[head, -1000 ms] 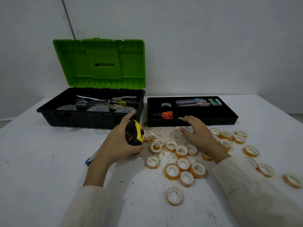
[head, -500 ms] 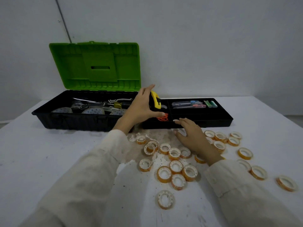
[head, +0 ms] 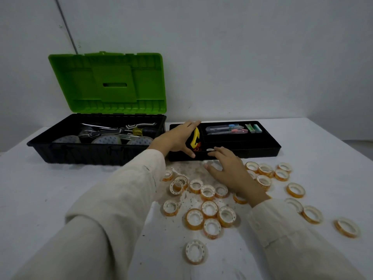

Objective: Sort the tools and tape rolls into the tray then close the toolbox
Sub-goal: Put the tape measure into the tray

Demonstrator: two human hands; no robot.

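Holding the yellow-and-black tape measure (head: 194, 136) between thumb below and fingers above, the left hand (head: 175, 138) hangs over the leftmost compartment of the black tray (head: 262, 152). The measure sits on edge, directly above the orange scissors (head: 197, 147) already lying there. The move ahead looks like a short drop straight down, so what matters is that the compartment lies just under the grip, with the scissors taking up part of its floor.

The right hand (head: 228, 168) hovers at the tray's front wall, fingers loosely spread and gripping nothing that can be made out. It is the nearer hand to the tape rolls (head: 209, 208), which lie flat on the white table (head: 60, 199) on both sides of its wrist.

Counted: one tape measure, one pair of scissors, and a little over twenty rolls on the table. The exact number is unsure because a few are half hidden by the right forearm. In the tray's rear compartment lie what look like two or three utility knives (head: 224, 129), long axes running left to right.

One toolbox (head: 80, 154) stands just left of the tray, its green lid (head: 109, 83) upright and open, several tools inside
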